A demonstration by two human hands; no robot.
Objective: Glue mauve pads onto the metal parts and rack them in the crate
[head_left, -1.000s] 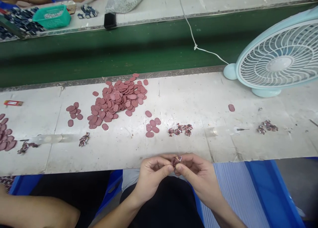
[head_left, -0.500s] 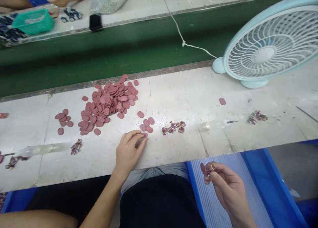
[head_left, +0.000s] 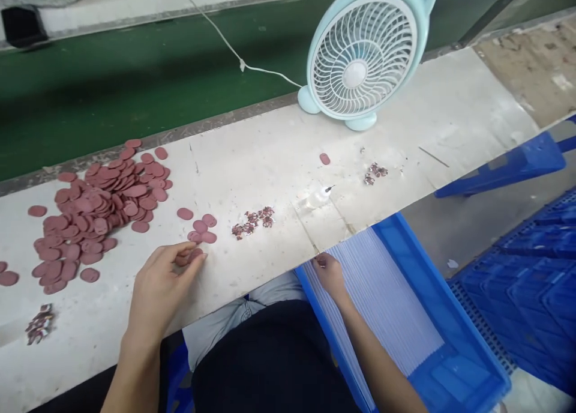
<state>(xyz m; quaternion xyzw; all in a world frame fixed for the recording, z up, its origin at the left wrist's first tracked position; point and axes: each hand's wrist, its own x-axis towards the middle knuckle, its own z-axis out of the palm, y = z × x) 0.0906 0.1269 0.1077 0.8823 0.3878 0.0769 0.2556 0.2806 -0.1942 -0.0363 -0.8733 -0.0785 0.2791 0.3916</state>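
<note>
My left hand (head_left: 157, 290) rests at the table's front edge, its thumb and fingers closed around a reddish oval disc (head_left: 195, 255). Just beyond it lies a small group of similar discs (head_left: 200, 227). A large heap of these discs (head_left: 96, 203) spreads to the left. My right hand (head_left: 330, 275) is low at the table edge, over a blue crate (head_left: 468, 347) lined with ribbed pale sheet (head_left: 387, 305). Its fingers are closed, and what they hold is too small to make out. Little brown-and-white pieces (head_left: 252, 222) lie right of the disc group.
A light-blue fan (head_left: 355, 74) stands at the table's back, its white cord (head_left: 265, 71) trailing away. A clear bottle with a dark needle tip (head_left: 318, 197) lies near the front edge. A lone disc (head_left: 324, 158) and more small pieces (head_left: 375, 173) sit farther right. Blue crates (head_left: 535, 281) are stacked at right.
The view has swung right. My right hand has moved away from my body to the table edge; the disc and small piece seen in it are now hidden. My left hand's fingers have closed around a disc.
</note>
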